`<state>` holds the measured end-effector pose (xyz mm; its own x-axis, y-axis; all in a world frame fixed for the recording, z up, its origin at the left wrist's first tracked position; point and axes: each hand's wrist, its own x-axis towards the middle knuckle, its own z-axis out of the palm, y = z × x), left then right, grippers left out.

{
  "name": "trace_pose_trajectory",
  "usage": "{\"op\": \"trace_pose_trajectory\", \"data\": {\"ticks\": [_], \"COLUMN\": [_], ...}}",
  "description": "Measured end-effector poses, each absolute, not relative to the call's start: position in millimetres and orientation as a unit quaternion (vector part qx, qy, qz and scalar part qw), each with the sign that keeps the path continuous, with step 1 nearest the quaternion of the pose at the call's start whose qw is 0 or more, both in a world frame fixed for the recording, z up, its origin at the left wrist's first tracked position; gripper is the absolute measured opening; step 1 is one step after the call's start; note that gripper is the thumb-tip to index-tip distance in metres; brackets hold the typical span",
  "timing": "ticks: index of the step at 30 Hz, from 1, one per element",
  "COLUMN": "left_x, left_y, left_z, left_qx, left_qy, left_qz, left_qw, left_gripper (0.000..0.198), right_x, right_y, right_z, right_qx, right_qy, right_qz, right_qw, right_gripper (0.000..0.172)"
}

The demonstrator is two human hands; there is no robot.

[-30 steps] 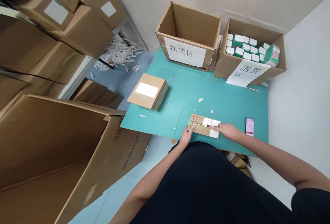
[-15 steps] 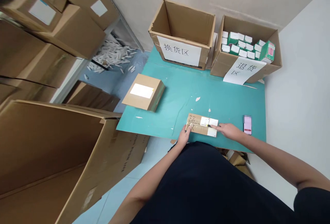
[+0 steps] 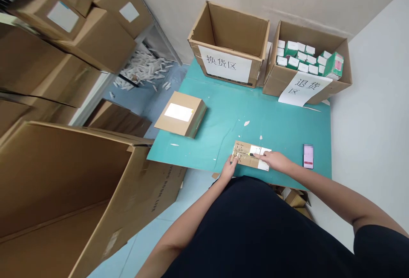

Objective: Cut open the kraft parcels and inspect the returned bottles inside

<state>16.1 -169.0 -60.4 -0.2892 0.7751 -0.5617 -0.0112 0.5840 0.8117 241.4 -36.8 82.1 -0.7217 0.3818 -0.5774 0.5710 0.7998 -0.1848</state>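
A small flat cardboard parcel [image 3: 244, 149] with a white label lies at the near edge of the teal table [image 3: 281, 128]. My left hand [image 3: 228, 170] grips the parcel's near left corner, fingers pressed against it. My right hand [image 3: 273, 160] rests on the parcel's right half, pinched round a small yellow and black tool [image 3: 251, 154] whose tip touches the top of the parcel near its middle. I cannot make out what the tool is.
A phone [image 3: 308, 156] lies right of my right hand. A medium labelled box [image 3: 181, 114] sits at the table's left edge. Two open cartons stand at the back: an empty one [image 3: 231, 41] and one [image 3: 271, 82] holding several small green-white boxes. A large open carton [image 3: 64, 184] and stacked boxes [image 3: 96, 35] fill the left.
My right hand has slid the tool leftward along the top of the parcel. My left hand has stayed on the parcel's left corner. The camera has shifted slightly.
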Motion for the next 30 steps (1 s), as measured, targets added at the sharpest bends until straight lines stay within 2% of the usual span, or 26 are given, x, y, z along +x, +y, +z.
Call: {"op": "trace_pose_trajectory", "data": {"ticks": [6,11,17,22,26,30], "left_x": [17,17,16,14,14,14], "left_y": [-169,-170,-171,-171,-171,-171], "left_z": [-60,-61,-64,-65,-64,-62], "left_qx": [0.272,0.268,0.273,0.273,0.278,0.289], "left_qy": [0.716,0.725,0.726,0.73,0.729,0.727], "left_qz": [0.368,0.36,0.355,0.346,0.338,0.33], "left_qw": [0.526,0.523,0.523,0.523,0.527,0.528], "left_gripper": [0.056,0.058,0.057,0.059,0.059,0.058], "right_x": [246,260,298,333,352,361], "right_y": [-39,-41,-41,-49,-61,-71], "right_z": [90,92,93,102,105,105], "right_qx": [0.267,0.286,0.313,0.325,0.343,0.346], "right_qy": [0.902,0.899,0.883,0.879,0.879,0.881], "right_qz": [-0.169,-0.173,-0.191,-0.155,-0.154,-0.154], "right_qw": [0.294,0.284,0.292,0.314,0.294,0.285], "right_gripper": [0.062,0.065,0.063,0.074,0.075,0.083]}}
